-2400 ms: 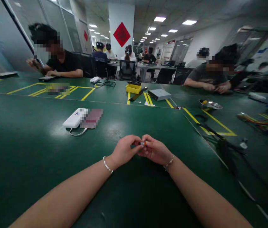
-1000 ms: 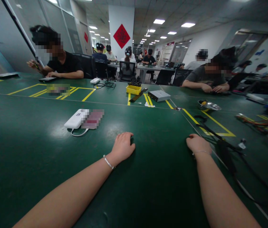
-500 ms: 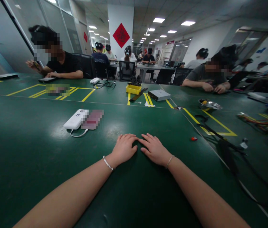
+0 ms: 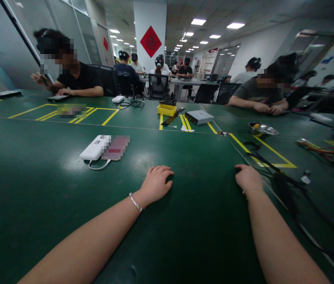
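Note:
My left hand lies palm down on the green table, fingers loosely spread and holding nothing. A thin bracelet circles its wrist. My right hand is out to the right, close to a yellow floor-tape line and a bundle of black cables. Its fingers curl down onto the mat with the back of the hand toward me. Whatever is under those fingers is hidden. No small red piece shows on the table.
A white power bank with a cable lies ahead on the left. Further back are a yellow bin, a grey box and a metal dish. Coloured wires lie far right. Other people sit across the table.
Both hands first held a small red piece together. Half a second ago it lay alone on the right. My right hand has moved out over that spot and covers it; the left stayed.

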`<state>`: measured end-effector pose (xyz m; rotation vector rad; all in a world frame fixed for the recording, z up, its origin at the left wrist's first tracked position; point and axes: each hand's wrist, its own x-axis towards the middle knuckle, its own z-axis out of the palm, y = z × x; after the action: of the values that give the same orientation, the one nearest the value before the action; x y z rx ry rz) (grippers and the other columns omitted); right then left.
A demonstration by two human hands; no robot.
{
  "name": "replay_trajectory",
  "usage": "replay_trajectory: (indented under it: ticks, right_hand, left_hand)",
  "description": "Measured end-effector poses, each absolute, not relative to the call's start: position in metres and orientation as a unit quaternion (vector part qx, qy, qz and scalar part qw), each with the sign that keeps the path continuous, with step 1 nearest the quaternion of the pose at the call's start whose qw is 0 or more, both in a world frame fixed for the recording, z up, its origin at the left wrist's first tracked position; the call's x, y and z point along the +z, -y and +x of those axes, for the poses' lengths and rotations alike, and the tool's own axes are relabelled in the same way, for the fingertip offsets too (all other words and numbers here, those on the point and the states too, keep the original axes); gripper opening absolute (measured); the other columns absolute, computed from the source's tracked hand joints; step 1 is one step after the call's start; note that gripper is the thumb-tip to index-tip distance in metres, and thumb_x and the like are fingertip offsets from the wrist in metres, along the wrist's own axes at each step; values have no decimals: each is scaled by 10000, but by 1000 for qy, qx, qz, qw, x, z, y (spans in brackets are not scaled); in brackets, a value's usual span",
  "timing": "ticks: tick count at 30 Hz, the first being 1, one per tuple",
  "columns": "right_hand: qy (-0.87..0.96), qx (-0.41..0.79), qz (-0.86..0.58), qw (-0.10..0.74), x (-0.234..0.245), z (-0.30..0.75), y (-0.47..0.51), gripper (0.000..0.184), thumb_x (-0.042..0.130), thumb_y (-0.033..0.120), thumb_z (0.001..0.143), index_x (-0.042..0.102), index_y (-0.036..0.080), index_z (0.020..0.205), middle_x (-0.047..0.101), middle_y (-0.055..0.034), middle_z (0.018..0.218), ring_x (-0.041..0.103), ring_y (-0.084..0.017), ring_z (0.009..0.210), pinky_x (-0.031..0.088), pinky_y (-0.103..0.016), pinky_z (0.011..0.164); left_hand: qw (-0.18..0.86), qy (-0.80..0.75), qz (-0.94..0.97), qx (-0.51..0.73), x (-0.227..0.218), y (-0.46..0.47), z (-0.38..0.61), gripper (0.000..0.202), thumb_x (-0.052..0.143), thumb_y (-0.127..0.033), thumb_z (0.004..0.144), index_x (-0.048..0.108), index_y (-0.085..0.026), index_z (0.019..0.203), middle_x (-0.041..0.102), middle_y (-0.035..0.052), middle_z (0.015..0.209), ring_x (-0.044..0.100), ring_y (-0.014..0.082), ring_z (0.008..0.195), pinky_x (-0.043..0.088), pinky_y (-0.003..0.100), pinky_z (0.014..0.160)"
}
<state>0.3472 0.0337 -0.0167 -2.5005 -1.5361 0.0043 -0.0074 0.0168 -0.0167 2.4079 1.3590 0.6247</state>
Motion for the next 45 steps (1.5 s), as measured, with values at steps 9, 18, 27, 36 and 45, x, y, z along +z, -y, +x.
replay_trajectory:
  ticks: [9,18,27,36,45]
  right_hand:
    - [503,-44,-859,87,-15,344,-32,409,448,160,682,615,131,1054,622,-219,946,581,-336,844,446,-441,660]
    - [551,-106,-804,194,7,306,-29,326,383,153,723,657,123,897,608,-170,947,535,-286,903,401,-421,773]
    - [613,368,-572,403,-7,172,-14,194,577,313,679,564,198,834,587,4,721,540,-137,634,438,-286,595]
    - [661,359,-531,390,1,153,0,164,590,311,704,532,210,820,590,6,740,555,-136,671,437,-284,645]
    - [628,-32,-752,195,9,248,-25,405,444,307,776,530,142,1135,502,-185,1114,497,-310,1006,396,-429,812]
  left_hand:
    - [158,-477,836,221,-16,-17,-8,298,506,-251,764,577,-248,1053,529,51,1210,425,236,1161,233,483,1021]
    - [154,-474,836,229,-17,-18,-7,278,515,-243,759,587,-237,1027,546,53,1182,441,233,1143,264,465,1009]
    - [278,-449,801,284,-13,-13,2,491,589,-294,728,414,-212,1180,640,19,875,600,174,769,478,301,691]
    - [272,-444,790,324,-10,-8,5,238,481,-232,801,491,-203,1036,626,-2,759,592,140,665,451,254,622]
    - [312,-470,747,351,-12,-15,-3,174,454,-286,832,497,-196,974,597,-6,758,568,120,684,438,246,635]
